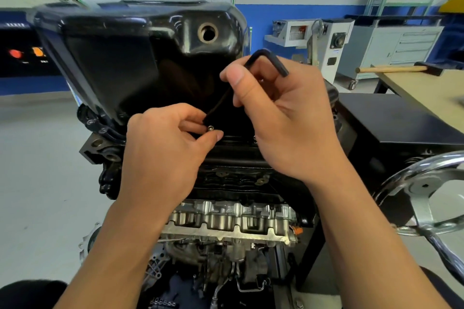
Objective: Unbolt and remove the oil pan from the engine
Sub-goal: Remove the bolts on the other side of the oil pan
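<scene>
Black oil pan (120,57) w/ hex key (266,60) on a bolt (210,128)
Right hand (288,118) pinching the key's bend, left hand (163,153) fingers pinched round bolt & key tip.

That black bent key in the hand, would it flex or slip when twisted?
The key looks like solid dark metal, so probably stiff. It is thin and smooth, so it might slip; the right hand pinches its bend, and the left hand steadies the tip.
</scene>
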A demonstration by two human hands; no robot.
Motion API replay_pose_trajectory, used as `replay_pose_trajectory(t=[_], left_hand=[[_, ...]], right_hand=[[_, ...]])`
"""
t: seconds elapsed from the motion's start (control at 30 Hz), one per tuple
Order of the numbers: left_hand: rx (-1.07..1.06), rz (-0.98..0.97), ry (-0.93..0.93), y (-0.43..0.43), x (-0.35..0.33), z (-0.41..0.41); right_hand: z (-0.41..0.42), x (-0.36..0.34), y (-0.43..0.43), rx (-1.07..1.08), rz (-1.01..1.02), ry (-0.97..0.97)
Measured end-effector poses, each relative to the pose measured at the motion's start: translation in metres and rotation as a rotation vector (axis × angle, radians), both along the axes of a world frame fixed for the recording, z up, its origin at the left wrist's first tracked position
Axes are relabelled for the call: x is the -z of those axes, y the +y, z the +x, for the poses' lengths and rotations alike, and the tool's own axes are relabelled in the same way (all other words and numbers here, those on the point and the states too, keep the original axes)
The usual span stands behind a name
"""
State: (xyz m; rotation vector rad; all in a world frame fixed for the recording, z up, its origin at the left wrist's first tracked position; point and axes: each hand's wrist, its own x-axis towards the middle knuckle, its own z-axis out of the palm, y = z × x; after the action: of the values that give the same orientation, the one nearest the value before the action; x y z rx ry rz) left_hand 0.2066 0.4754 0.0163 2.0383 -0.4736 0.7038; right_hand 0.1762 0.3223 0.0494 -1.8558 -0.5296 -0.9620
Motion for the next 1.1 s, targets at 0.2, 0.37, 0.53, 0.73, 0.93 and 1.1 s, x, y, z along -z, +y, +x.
replay_pose_trajectory(t=[0.2,0.37,0.53,0.73,0.93,1.1], left_hand=[[0.062,0.049,0.017,0.006,-0.005,-0.003],[0.111,0.074,-0.006,0.01,-0.005,0.002],[0.189,0.079,-0.173,0.01,-0.009,0.0],[0.317,-0.023,-0.218,0.006,-0.005,0.004],[0.247,-0.192,-0.188,0.0,-0.002,0.008],[0.21,-0.225,-0.223,-0.004,0.0,0.006]], right_hand=[[0.001,0.001,0.002,0.061,-0.074,0.027],[0.002,0.002,0.003,0.069,-0.101,0.032],[0.002,0.0,0.002,0.028,-0.134,0.045],[0.002,0.0,0.003,-0.066,-0.14,0.047],[0.006,0.004,0.011,-0.05,0.128,-0.038],[0.006,0.004,0.012,0.041,0.084,-0.04]])
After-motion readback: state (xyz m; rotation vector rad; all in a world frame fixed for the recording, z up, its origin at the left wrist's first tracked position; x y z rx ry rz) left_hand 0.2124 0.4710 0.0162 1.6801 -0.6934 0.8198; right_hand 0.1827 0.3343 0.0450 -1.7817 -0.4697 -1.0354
